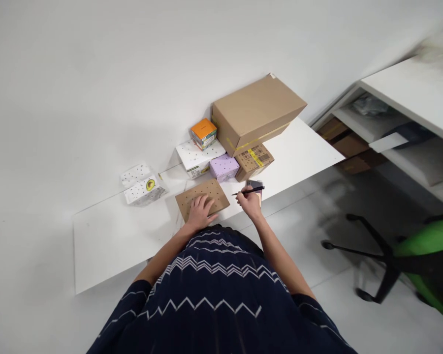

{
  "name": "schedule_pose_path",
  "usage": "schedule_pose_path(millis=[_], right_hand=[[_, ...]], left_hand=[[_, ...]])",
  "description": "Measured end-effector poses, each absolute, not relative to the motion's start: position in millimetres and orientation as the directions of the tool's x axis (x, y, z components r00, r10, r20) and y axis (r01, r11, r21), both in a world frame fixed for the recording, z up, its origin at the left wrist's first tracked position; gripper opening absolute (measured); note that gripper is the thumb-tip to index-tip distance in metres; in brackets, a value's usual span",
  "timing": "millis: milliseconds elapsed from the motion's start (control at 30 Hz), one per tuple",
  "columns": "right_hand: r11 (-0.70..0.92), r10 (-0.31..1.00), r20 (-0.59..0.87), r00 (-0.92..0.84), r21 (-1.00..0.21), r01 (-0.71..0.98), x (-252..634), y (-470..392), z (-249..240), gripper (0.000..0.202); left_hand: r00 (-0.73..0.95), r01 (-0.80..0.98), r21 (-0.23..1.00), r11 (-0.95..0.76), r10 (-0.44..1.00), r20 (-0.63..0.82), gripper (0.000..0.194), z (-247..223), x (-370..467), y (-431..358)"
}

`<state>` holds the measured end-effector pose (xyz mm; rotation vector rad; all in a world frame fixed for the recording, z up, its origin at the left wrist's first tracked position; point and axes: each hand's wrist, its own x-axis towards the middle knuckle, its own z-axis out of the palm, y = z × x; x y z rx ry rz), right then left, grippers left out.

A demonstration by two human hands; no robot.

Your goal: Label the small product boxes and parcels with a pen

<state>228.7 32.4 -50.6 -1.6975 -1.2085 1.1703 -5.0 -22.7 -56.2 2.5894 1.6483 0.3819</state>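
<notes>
A brown cardboard box [211, 189] marked with small dark dots lies on the white table close to my body. My left hand [200, 212] rests on its top, fingers spread and flat. To the right of this box, my right hand [248, 202] is closed around a black pen [251, 191], its tip pointing left toward the box but apart from it. A phone [257, 185] lies on the table behind my right hand, partly hidden by it. Just behind the brown box sit a small purple dotted box [224, 168] and a taped brown dotted box [254, 161].
A large cardboard box [260, 105] stands at the back by the wall. An orange box [203, 132] sits on a white dotted box [192, 160]. Farther left is a white avocado box [143, 189]. A green chair [428, 246] and a shelf unit [409, 83] are to the right.
</notes>
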Motion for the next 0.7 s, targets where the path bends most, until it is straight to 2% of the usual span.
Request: schedule_pose_path(millis=[100, 167, 267, 500, 600, 700], right_hand=[[-0.112, 0.992, -0.114, 0.062, -0.993, -0.035, 203, 33, -35, 0.019], [-0.043, 0.999, -0.04, -0.031, -0.995, -0.092, 179, 40, -34, 0.022], [0.031, 0.992, 0.036, -0.122, -0.999, -0.038, 146, 52, -45, 0.021], [0.208, 0.974, 0.179, -0.14, -0.951, 0.229, 125, 65, -76, 0.013], [0.236, 0.968, 0.205, -0.144, -0.938, 0.254, 129, 62, -80, 0.015], [0.219, 0.973, 0.193, -0.128, -0.947, 0.236, 132, 59, -83, 0.017]], left_hand=[[0.429, 0.886, 0.131, -0.444, 0.894, 0.131, 0.055, -59, -4, -21], [0.447, 0.878, 0.127, -0.462, 0.885, 0.128, 0.054, -63, -6, -21], [0.475, 0.86, 0.135, -0.493, 0.868, 0.142, 0.054, -68, -10, -22], [0.472, 0.849, 0.147, -0.507, 0.854, 0.221, 0.054, -78, -11, -27], [0.452, 0.847, 0.148, -0.51, 0.839, 0.303, 0.046, -78, -10, -30], [0.435, 0.839, 0.162, -0.52, 0.819, 0.374, 0.025, -77, -9, -32]])
